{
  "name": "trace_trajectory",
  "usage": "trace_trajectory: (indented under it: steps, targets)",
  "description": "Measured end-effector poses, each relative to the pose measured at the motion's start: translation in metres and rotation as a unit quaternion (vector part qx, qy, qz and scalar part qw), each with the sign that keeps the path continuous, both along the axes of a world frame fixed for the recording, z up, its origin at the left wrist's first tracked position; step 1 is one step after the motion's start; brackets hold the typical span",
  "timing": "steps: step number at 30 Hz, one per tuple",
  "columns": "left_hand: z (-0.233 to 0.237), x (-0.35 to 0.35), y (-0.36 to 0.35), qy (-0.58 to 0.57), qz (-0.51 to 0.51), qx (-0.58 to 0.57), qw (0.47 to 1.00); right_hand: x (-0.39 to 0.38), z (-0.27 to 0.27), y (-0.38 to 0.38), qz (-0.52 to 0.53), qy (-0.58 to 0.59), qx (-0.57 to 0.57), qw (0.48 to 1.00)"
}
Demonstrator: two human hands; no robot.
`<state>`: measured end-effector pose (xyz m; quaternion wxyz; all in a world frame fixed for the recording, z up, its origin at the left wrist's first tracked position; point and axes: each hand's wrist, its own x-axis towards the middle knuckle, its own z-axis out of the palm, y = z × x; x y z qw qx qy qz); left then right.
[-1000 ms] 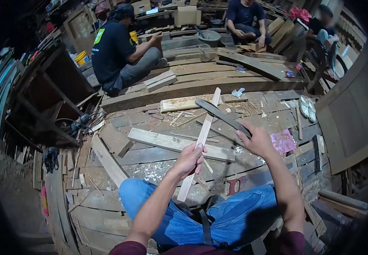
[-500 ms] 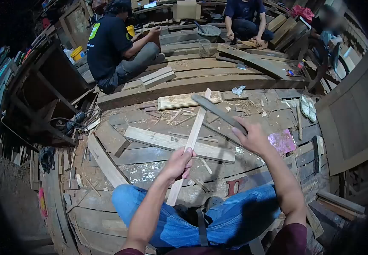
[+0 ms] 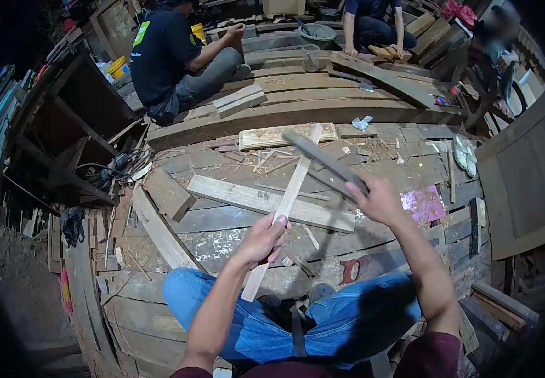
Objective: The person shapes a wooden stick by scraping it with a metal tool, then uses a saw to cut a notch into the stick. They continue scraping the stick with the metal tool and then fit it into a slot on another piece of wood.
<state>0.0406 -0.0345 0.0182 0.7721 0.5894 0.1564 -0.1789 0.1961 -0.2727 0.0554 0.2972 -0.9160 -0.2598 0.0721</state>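
My left hand is wrapped round the lower half of a thin pale wooden strip, which slants up and away over the floor. My right hand grips the near end of a long dark flat tool; its exact kind I cannot tell. The tool's far part crosses the strip near its upper end. Beneath the strip lies a pale plank on the floorboards. A saw with a red handle rests just beyond my knees.
One person sits at the upper left, another at the upper back, a third at the upper right. Beyond the scraps are a carved board and a long beam. White sandals lie at right.
The view has tilted slightly, so the surroundings sit a little differently. The dark tool has shifted slightly along the strip. Both hands keep their hold.
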Motion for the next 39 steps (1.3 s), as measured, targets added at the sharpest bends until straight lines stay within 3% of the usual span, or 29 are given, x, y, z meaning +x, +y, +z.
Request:
trace_trajectory:
  steps: [1, 4, 8, 9, 12, 14, 16, 19, 23, 27, 34, 36, 39]
  targets:
    - [0.001, 0.0, -0.003, -0.006, -0.01, -0.004, 1.0, 0.004, 0.003, -0.004, -0.055, -0.004, 0.011, 0.998]
    - [0.002, -0.003, -0.007, -0.012, -0.008, -0.031, 0.999, 0.002, -0.002, -0.009, -0.038, -0.067, 0.038, 0.996]
    - [0.0, -0.001, -0.003, -0.026, 0.001, -0.001, 1.0, -0.018, 0.009, -0.008, 0.087, 0.051, -0.005, 0.995]
    - [0.005, -0.001, -0.005, -0.013, 0.008, -0.007, 1.0, -0.016, 0.01, -0.011, 0.096, -0.004, 0.002, 0.995]
    - [0.006, -0.004, -0.011, -0.031, 0.005, -0.002, 0.999, -0.012, 0.021, -0.011, -0.02, 0.025, -0.033, 0.999]
    - [0.009, -0.005, -0.011, -0.023, 0.017, -0.007, 1.0, -0.019, 0.003, -0.013, 0.017, -0.028, 0.013, 0.999]
    - [0.008, -0.005, -0.008, -0.033, 0.027, 0.006, 0.999, -0.035, 0.007, -0.009, 0.124, 0.01, 0.018, 0.992]
    - [0.008, -0.008, -0.006, -0.048, 0.022, 0.032, 0.998, -0.035, 0.025, -0.009, 0.148, 0.059, -0.047, 0.986]
    - [0.01, -0.01, -0.011, -0.054, 0.013, 0.033, 0.998, -0.025, 0.021, -0.014, -0.009, -0.003, -0.073, 0.997]
    - [0.01, -0.01, -0.011, -0.055, 0.027, 0.029, 0.998, -0.034, 0.021, -0.015, 0.051, -0.034, -0.038, 0.997]
    - [0.007, -0.011, -0.01, -0.037, 0.043, 0.017, 0.998, -0.038, 0.032, -0.015, 0.045, -0.043, -0.082, 0.995]
    - [0.001, -0.01, -0.007, -0.035, 0.056, 0.008, 0.998, -0.039, 0.038, -0.012, 0.03, 0.002, -0.103, 0.994]
    - [-0.005, -0.011, -0.001, -0.062, 0.046, -0.055, 0.995, -0.039, 0.034, -0.013, 0.027, -0.013, -0.102, 0.994]
